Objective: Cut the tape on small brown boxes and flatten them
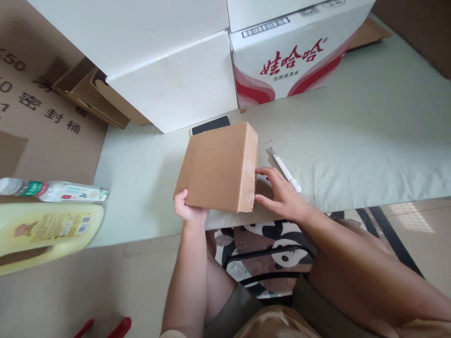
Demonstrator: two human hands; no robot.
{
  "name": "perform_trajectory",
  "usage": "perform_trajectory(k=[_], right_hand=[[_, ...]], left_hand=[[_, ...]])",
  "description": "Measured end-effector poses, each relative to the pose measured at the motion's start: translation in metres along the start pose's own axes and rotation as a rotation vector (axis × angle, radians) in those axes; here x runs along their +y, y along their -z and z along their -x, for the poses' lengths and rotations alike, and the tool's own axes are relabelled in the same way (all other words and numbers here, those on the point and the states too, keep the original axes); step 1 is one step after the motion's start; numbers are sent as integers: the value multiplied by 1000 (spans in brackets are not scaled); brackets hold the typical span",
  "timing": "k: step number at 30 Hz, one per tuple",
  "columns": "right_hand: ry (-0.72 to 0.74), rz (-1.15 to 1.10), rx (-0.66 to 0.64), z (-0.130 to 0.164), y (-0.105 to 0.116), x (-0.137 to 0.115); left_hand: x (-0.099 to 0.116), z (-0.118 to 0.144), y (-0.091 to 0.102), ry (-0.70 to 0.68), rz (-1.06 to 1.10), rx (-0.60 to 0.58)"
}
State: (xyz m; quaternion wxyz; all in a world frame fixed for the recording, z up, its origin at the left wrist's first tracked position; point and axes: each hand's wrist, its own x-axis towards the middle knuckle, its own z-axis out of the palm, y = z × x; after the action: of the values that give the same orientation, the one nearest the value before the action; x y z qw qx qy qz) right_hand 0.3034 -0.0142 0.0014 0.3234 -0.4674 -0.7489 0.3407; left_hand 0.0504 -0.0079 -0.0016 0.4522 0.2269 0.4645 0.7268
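Note:
A small brown cardboard box (216, 166) sits closed near the front edge of a pale green table (352, 141). My left hand (188, 209) grips the box at its near left corner, fingers underneath. My right hand (282, 195) presses flat against the box's right side, where clear tape shows along the edge. A white utility knife (285, 170) lies on the table just right of my right hand. A dark phone (210, 125) lies flat behind the box, partly hidden by it.
Large white cartons (169, 70) and a red-and-white printed carton (292, 51) stand at the back. Flattened brown cardboard (42, 117) leans at the left. A clear bottle (52, 191) and a yellow jug (45, 232) lie at the left. A panda-print stool (268, 253) stands below.

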Motion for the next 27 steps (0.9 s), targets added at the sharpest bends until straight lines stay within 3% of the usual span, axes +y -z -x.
perform_trajectory(k=[11,27], right_hand=[[-111,-102,-98,0,0,3],[-93,-29,-153,1,4,0]], left_hand=[[-4,-1,-1,-12,-15,36],[-7,-4,2,-65,-33,52]])
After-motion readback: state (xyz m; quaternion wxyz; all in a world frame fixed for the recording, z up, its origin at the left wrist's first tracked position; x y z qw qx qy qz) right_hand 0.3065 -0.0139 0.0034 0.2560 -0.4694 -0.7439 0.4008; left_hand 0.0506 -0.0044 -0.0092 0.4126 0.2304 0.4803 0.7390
